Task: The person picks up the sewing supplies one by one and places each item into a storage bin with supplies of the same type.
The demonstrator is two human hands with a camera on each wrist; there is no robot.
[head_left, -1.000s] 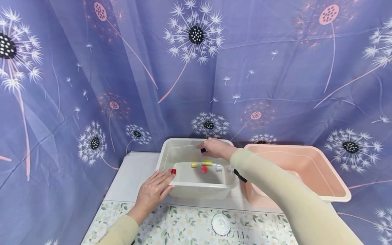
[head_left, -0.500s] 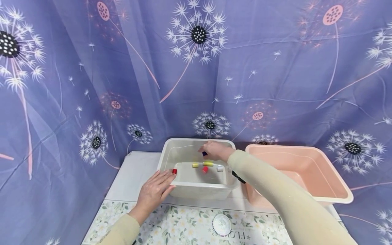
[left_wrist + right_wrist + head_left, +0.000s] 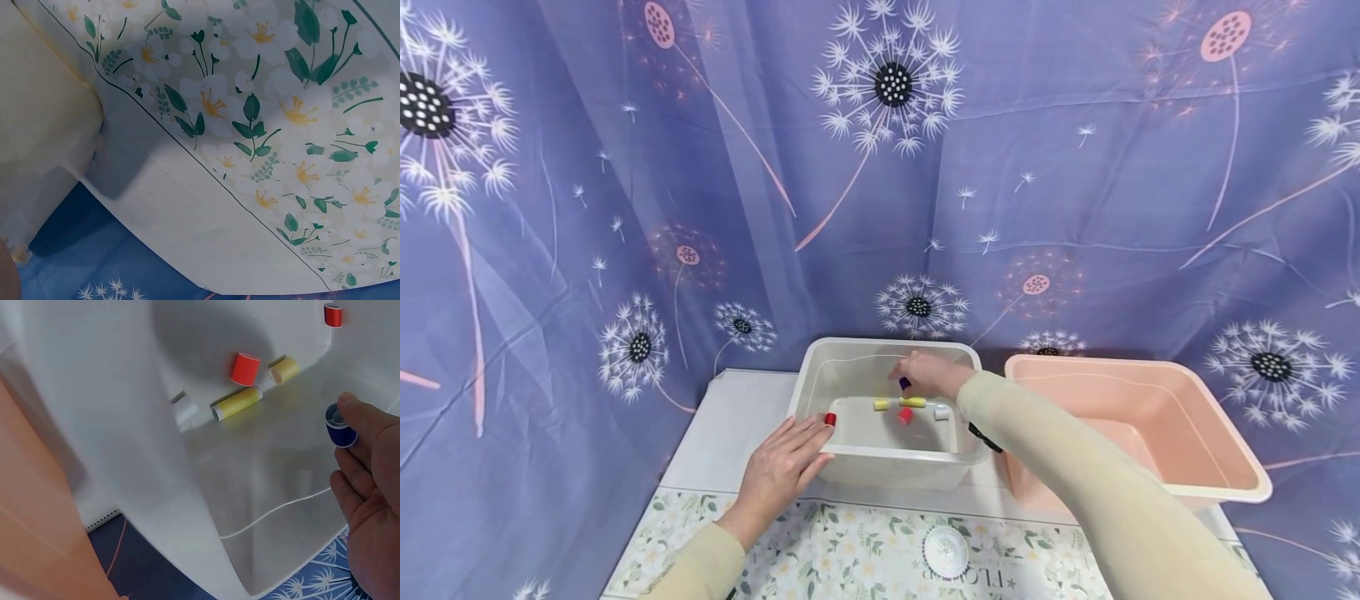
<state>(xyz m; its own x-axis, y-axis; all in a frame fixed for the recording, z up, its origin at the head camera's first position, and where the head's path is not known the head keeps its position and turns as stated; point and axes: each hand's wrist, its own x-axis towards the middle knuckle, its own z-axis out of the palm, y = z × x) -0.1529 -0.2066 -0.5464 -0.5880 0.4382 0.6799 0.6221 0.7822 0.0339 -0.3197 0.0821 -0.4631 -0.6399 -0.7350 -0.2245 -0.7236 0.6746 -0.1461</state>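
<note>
Between thumb and fingertips, my right hand [image 3: 931,372] pinches a dark blue thread spool [image 3: 341,434]. It holds the spool above the floor of the grey-white tub [image 3: 887,452], apart from the other spools. My left hand [image 3: 778,468] rests on the tub's near left rim with fingers extended. A red spool [image 3: 831,419] lies inside, close to those fingertips. Farther right on the tub floor are an orange-red spool [image 3: 245,369], a small pale yellow spool [image 3: 284,370], a longer yellow spool [image 3: 237,403] and a white spool [image 3: 185,411]. The left wrist view catches mostly tablecloth.
A peach-coloured tub [image 3: 1150,400] stands right of the grey-white one, beneath my right forearm. The floral tablecloth [image 3: 850,550] covers the near table, with a round white lacy piece [image 3: 946,552] on it. A blue dandelion curtain [image 3: 880,200] hangs behind.
My right hand has lowered a little into the tub with the blue spool still pinched. The left hand stays on the rim. The whole head view has shifted slightly.
</note>
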